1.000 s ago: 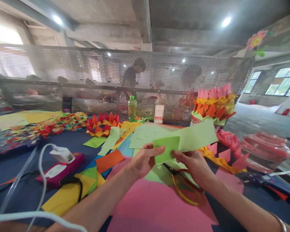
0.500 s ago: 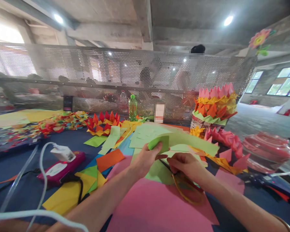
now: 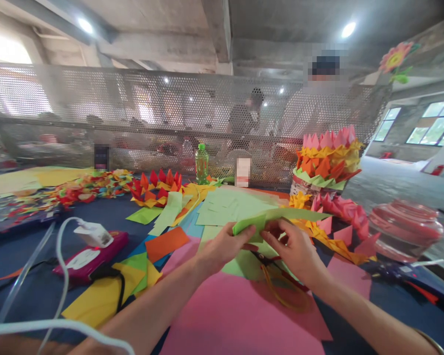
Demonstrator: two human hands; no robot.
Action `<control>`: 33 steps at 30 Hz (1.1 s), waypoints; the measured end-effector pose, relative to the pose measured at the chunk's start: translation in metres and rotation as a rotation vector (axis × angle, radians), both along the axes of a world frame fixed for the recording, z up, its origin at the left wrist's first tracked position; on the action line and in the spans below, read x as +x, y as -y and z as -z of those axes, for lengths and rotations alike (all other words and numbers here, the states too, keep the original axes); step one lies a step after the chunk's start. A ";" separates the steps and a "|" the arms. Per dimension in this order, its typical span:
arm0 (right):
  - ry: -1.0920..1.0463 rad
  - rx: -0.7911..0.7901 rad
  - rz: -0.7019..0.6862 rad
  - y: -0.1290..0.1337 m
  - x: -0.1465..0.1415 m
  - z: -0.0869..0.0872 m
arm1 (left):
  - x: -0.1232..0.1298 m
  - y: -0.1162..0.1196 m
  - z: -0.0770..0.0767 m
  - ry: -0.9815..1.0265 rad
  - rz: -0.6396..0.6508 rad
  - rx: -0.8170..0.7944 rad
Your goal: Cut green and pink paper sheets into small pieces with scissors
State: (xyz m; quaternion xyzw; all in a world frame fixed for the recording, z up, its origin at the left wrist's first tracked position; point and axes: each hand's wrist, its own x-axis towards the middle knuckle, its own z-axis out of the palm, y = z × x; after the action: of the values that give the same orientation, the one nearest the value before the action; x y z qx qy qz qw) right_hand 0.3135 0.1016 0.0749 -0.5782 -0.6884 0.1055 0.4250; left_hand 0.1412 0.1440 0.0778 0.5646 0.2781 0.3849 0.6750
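A light green strip of paper (image 3: 254, 226), folded over at its left end, is held up over the table. My left hand (image 3: 227, 245) is closed on the folded end, thumb on top. At the strip's middle, my right hand (image 3: 294, 249) pinches its lower edge; its fingertips are partly hidden. Scissors with yellow-edged handles (image 3: 283, 291) are just below my right hand; I cannot tell whether they hang from it or lie on the paper. Beneath are green sheets (image 3: 240, 266) and a large pink sheet (image 3: 222, 320).
On the left are a magenta power strip (image 3: 107, 251) with a white plug and cables, and paper scraps (image 3: 92, 190). A red folded-paper ring (image 3: 157, 187) and green bottle (image 3: 202, 165) stand farther back. A layered paper flower piece (image 3: 327, 158) and pink jar (image 3: 405, 229) are right.
My right hand has moved up from beside the scissors to the green strip and now pinches it. The strip's right part has dropped and turned more edge-on. Behind the mesh, people have shifted.
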 end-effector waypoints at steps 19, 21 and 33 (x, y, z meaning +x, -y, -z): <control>0.047 0.025 0.032 0.007 -0.003 0.001 | -0.003 0.002 -0.004 0.052 0.137 -0.057; 0.041 0.030 0.027 0.008 -0.004 -0.001 | -0.004 0.002 -0.004 0.050 0.147 -0.069; 0.067 0.058 0.021 0.009 -0.003 -0.006 | -0.007 -0.001 0.000 0.078 0.228 -0.080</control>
State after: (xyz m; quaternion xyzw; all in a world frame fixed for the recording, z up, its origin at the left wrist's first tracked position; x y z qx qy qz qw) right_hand 0.3103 0.0931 0.0808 -0.5762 -0.6990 0.0617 0.4191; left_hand 0.1339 0.1447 0.0780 0.5498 0.2009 0.3157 0.7468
